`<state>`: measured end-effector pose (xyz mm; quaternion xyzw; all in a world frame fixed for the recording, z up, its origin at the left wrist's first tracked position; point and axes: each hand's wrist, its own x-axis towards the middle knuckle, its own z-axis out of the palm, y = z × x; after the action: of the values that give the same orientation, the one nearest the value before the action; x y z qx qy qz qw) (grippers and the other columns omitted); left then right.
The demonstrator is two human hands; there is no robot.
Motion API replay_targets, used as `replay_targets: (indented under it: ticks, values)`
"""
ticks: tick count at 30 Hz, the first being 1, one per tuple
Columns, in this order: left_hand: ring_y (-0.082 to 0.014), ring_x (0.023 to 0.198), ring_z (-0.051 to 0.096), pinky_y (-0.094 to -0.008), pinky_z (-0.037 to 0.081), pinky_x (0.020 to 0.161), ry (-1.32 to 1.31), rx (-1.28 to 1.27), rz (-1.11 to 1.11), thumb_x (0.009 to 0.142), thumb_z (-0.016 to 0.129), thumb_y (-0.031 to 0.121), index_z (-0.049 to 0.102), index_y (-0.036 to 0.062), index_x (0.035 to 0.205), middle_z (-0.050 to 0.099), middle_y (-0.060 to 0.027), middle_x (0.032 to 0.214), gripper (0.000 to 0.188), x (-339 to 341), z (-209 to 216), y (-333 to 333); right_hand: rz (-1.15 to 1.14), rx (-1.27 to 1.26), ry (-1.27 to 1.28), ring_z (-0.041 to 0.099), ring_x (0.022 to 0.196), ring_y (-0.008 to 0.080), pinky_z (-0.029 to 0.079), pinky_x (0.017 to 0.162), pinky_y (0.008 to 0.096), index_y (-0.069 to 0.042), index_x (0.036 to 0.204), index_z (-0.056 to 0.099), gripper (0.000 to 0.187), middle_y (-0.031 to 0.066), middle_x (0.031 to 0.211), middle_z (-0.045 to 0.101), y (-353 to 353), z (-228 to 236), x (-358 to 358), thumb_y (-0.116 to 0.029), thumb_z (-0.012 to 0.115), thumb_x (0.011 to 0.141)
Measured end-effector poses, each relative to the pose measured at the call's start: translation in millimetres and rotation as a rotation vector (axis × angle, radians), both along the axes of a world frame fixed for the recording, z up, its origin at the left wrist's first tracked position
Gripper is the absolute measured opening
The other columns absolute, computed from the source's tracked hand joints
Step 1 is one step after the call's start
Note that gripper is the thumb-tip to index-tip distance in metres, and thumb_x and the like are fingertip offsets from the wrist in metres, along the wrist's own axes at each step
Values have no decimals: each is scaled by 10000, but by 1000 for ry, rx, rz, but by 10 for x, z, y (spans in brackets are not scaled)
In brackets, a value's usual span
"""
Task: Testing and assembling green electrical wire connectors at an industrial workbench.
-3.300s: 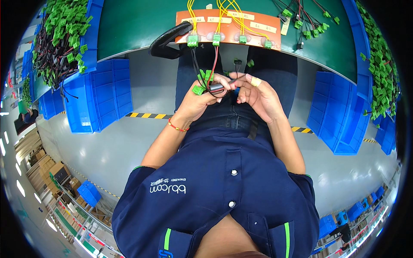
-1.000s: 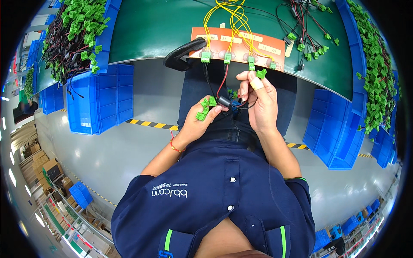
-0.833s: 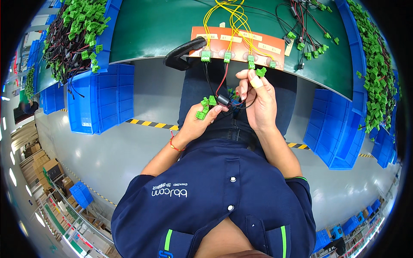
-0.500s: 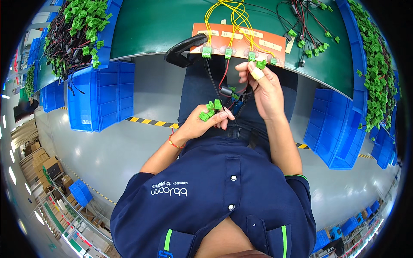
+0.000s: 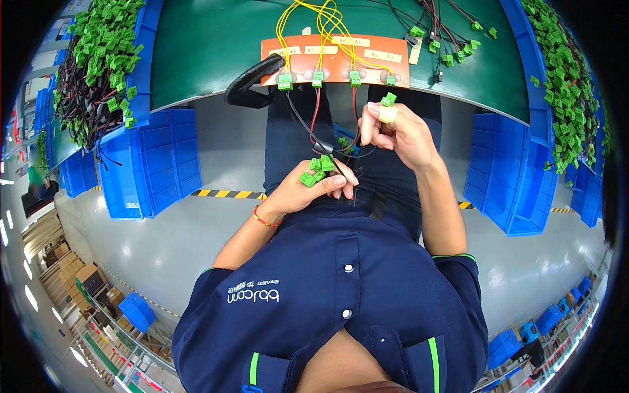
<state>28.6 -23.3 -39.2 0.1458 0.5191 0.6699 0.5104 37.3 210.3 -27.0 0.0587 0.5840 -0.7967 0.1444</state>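
Observation:
My left hand (image 5: 295,191) is closed around a bunch of green terminal plugs (image 5: 318,171) and dark wires, palm side partly hidden. My right hand (image 5: 409,134) pinches a green plug (image 5: 388,99) just below the front edge of an orange board (image 5: 335,60); a yellowish wrap covers one finger. Several green connectors (image 5: 318,79) line that edge, with yellow wires (image 5: 324,26) rising behind them. From the connectors, black and red wires (image 5: 315,118) hang down toward my left hand, passing a small black cylinder (image 5: 322,148).
A black handle (image 5: 252,85) juts out left of the board on the green table (image 5: 203,59). Loose wired plugs (image 5: 452,49) lie at the back right. Blue bins heaped with green plugs (image 5: 108,46) (image 5: 567,98) flank the table; blue crates (image 5: 167,164) stand below.
My right hand has drawn back from the third connector, where a red wire now hangs. My left hand stays closed on its plugs. The whole view has shifted slightly.

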Motion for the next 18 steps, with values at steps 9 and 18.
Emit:
replay_targets:
  ticks: [9,18]
  values:
    - [-124,753,592,-247,481,681,-66,-15,50,965,598,223,654,1,1013,671,-96,859,234,45,-44,1,222,-556,25,278,478,99,287,516,255,-41,609,537,478,-34,446,305,157,-232,-163,-285,390,992]
    - [-123,769,591,-252,484,695,-11,23,18,977,583,249,658,-1,1032,694,-100,935,266,13,-49,48,224,-702,125,297,495,92,301,504,246,-35,710,559,465,-31,515,331,104,-353,-238,-324,362,1018]
